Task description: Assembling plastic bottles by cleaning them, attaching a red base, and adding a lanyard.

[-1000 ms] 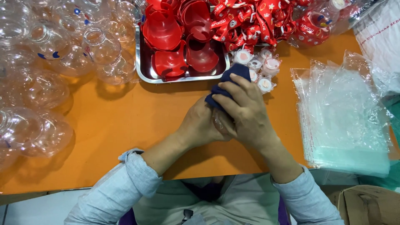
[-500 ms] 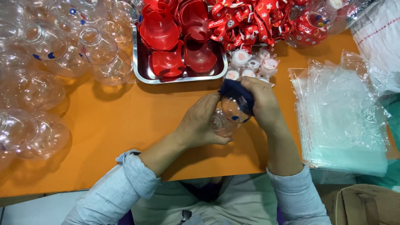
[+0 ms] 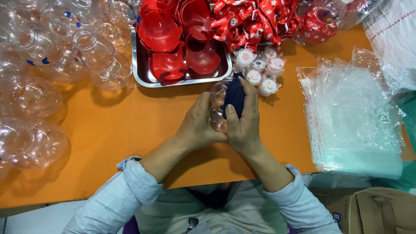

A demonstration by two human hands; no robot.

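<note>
My left hand (image 3: pixel 198 123) grips a clear plastic bottle (image 3: pixel 217 104) over the orange table (image 3: pixel 130 130). My right hand (image 3: pixel 244 125) presses a dark blue cloth (image 3: pixel 234 97) against the bottle's side, fingers closed over the cloth. Both hands are together near the table's middle, just below a steel tray (image 3: pixel 143 76) that holds red plastic lids (image 3: pixel 162 32). Small white and pink caps (image 3: pixel 260 71) stand in a cluster right behind my right hand's fingertips.
Many clear plastic bottles (image 3: pixel 47 78) are piled along the left side. A stack of clear plastic bags (image 3: pixel 355 117) lies at the right. Red printed ribbons (image 3: pixel 260 17) are heaped at the back. A cardboard box (image 3: pixel 381 212) sits at the lower right.
My hands have turned the bottle so it now lies lengthwise between them. The blue cloth has shifted from the bottle's top end to its side under my right hand.
</note>
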